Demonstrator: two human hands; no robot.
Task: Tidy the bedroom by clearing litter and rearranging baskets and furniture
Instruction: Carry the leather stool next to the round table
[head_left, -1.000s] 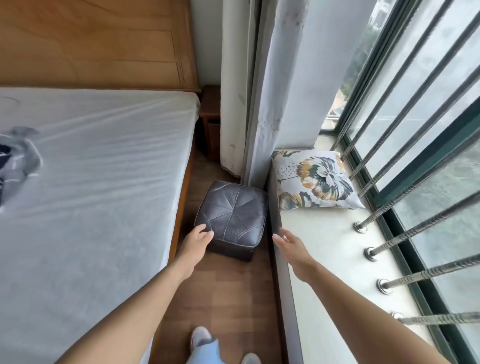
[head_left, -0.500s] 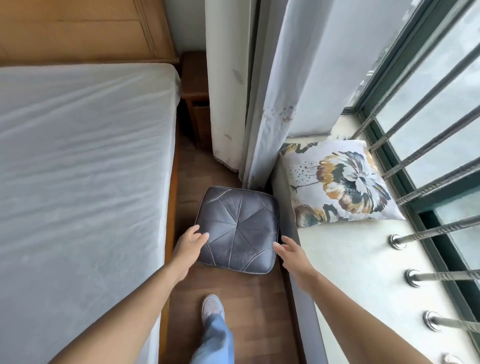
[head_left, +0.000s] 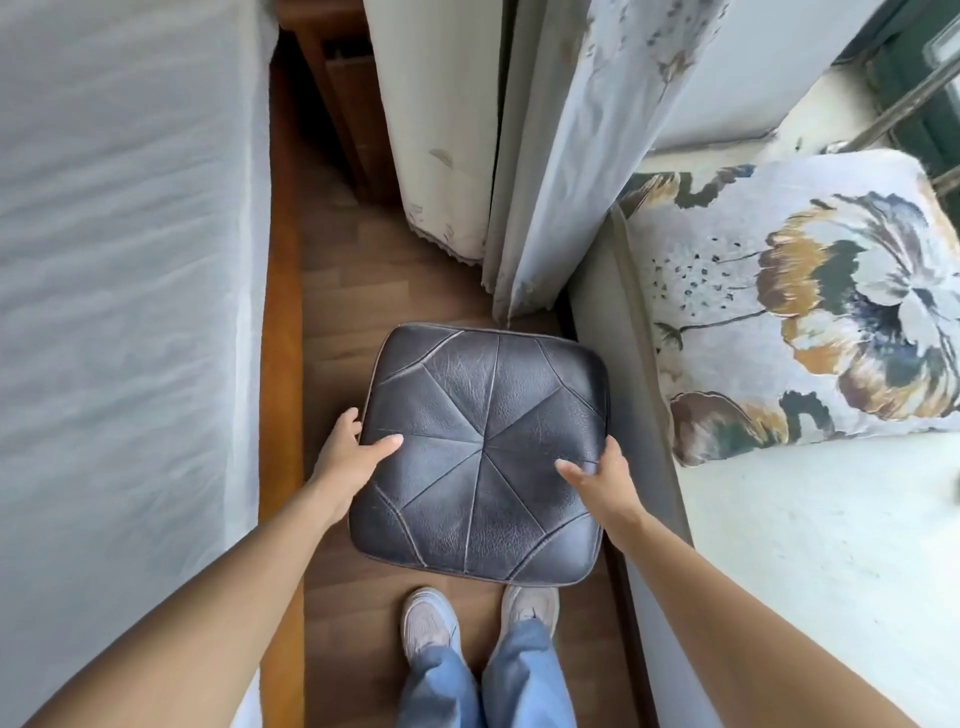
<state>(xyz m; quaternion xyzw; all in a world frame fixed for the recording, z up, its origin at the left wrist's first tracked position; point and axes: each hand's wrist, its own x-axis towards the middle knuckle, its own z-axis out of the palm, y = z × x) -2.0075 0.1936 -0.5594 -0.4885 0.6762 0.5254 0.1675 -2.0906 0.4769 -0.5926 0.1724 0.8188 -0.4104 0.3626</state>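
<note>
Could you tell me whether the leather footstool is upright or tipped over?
Upright: the footstool shows its padded top facing up.

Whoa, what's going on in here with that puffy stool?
A person stands between the bed and the window ledge, over a dark leather footstool. The left hand grips its left edge, the right hand its right edge, thumbs on top. Whether it is lifted off the wooden floor is unclear. A flowery cushion lies on the ledge.

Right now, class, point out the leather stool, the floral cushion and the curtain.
leather stool (head_left: 483, 452): head view, seat centre.
floral cushion (head_left: 857, 312): head view, printed flower.
curtain (head_left: 550, 156): head view, hanging fold.
</note>
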